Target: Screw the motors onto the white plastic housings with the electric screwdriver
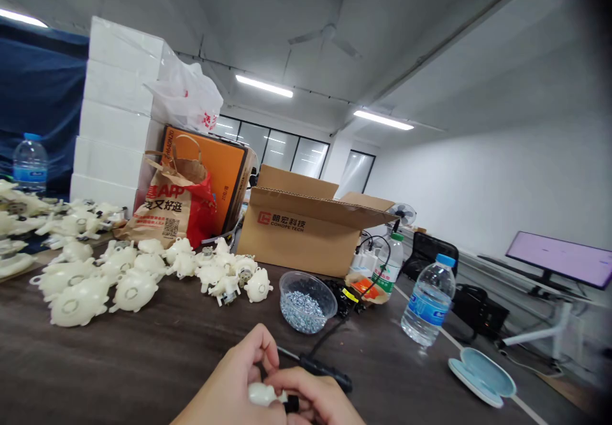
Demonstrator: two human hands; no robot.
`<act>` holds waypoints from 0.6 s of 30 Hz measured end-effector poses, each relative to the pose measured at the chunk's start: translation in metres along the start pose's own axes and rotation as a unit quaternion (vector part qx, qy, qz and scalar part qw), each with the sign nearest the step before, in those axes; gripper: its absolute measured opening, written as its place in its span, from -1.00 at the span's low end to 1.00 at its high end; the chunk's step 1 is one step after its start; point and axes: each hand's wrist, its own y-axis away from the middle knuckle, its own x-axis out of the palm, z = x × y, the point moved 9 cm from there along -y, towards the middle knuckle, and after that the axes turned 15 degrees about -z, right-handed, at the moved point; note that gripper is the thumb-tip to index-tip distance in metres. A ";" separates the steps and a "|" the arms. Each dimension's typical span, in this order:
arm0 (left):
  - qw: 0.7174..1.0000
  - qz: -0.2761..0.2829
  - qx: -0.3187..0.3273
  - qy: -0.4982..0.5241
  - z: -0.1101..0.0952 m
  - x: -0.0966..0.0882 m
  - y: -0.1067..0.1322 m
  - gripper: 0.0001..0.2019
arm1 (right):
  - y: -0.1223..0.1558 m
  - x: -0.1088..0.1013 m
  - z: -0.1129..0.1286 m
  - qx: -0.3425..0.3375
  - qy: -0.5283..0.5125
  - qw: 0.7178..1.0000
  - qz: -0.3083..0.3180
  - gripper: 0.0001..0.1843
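Low in the head view, my left hand point(234, 380) is curled around a small cream-white plastic part point(261, 394) with a black end piece point(291, 404). My right hand point(318, 392) meets it from the other side, its fingers closed against the same part. Much of the part is hidden by my fingers. Just beyond my hands a black-handled screwdriver point(322, 373) lies on the dark table point(157, 361), its metal shaft running behind my fingers. Past it stands a clear plastic bowl point(308, 302) of small silvery screws.
Many cream-white plastic housings point(134, 288) are spread across the left side. A cardboard box point(306, 237), a paper bag point(174, 208) and stacked white boxes point(117, 113) stand behind. At right are a water bottle point(430, 301) and an open light-blue case point(482, 374).
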 end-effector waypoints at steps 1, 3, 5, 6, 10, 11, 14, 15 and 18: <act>1.000 -0.001 0.003 -0.014 0.000 0.000 0.000 -0.66 | 0.000 0.000 -0.001 -0.005 -0.003 1.000 0.001 -0.24; 0.999 0.004 0.000 -0.050 0.001 0.000 0.000 -0.65 | 0.002 0.004 -0.003 -0.006 -0.007 1.000 0.010 -0.19; 0.997 0.003 -0.001 -0.078 0.000 0.001 0.000 -0.66 | 0.002 0.005 -0.005 0.000 -0.002 1.000 0.004 -0.16; 0.996 -0.004 0.005 -0.086 -0.002 0.000 0.000 -0.67 | 0.003 0.005 -0.005 0.003 0.001 1.000 -0.002 -0.20; 0.994 -0.009 0.046 -0.102 -0.012 -0.002 0.002 -0.70 | 0.004 -0.003 0.007 0.000 -0.006 0.999 -0.032 -0.40; 0.993 -0.002 0.052 -0.107 -0.013 -0.002 0.003 -0.71 | 0.005 -0.006 0.011 -0.008 -0.003 0.999 -0.036 -0.43; 0.990 0.033 0.052 -0.131 -0.016 -0.002 0.007 -0.73 | 0.009 -0.012 0.015 -0.020 0.029 0.998 -0.053 -0.49; 0.988 0.048 0.054 -0.139 -0.018 -0.001 0.009 -0.74 | 0.010 -0.015 0.014 -0.018 0.043 0.997 -0.063 -0.53; 0.979 0.073 0.078 -0.172 -0.023 0.001 0.014 -0.72 | 0.012 -0.018 0.015 -0.028 0.073 0.993 -0.088 -0.67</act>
